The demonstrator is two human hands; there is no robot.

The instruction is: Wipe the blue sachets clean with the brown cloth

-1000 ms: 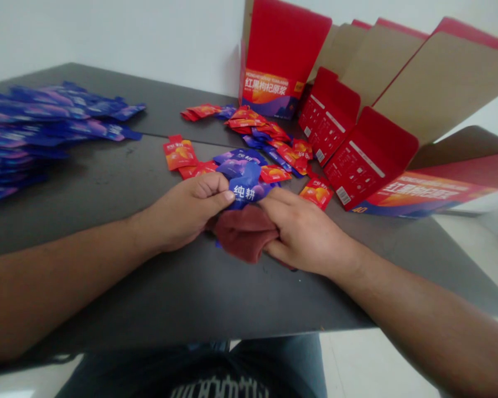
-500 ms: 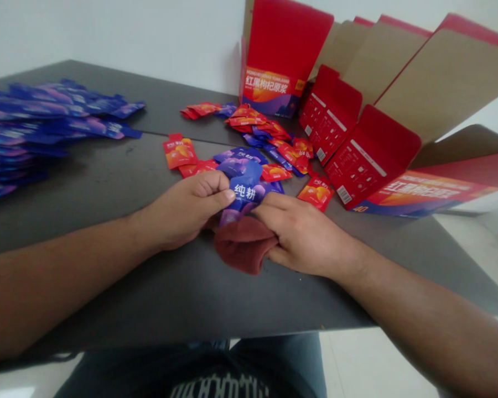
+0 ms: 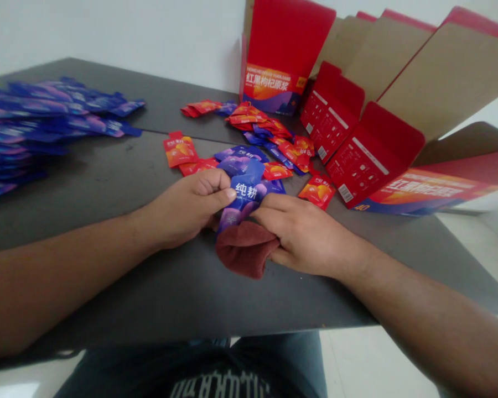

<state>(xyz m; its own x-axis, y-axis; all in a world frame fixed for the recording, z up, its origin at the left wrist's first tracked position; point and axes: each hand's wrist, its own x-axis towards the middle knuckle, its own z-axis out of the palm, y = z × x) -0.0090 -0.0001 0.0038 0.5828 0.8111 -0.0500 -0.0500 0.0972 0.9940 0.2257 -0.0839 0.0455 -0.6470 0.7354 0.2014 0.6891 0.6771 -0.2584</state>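
A blue and purple sachet with white lettering is held upright between my two hands over the table. My left hand is closed, its thumb and finger pinching the sachet's left edge. On the other side my right hand is closed round a reddish-brown cloth, its fingertips beside the sachet's lower right edge. The cloth hangs in a loose fold just below the sachet. Behind the hands lie more blue sachets and several red-orange sachets.
A large pile of blue sachets covers the left of the grey table. An open red box stands at the back. More open red boxes with raised flaps stand at the right.
The cloth has shifted slightly down and right, and more of the sachet's lower part shows. Both hands keep their grip almost in place.
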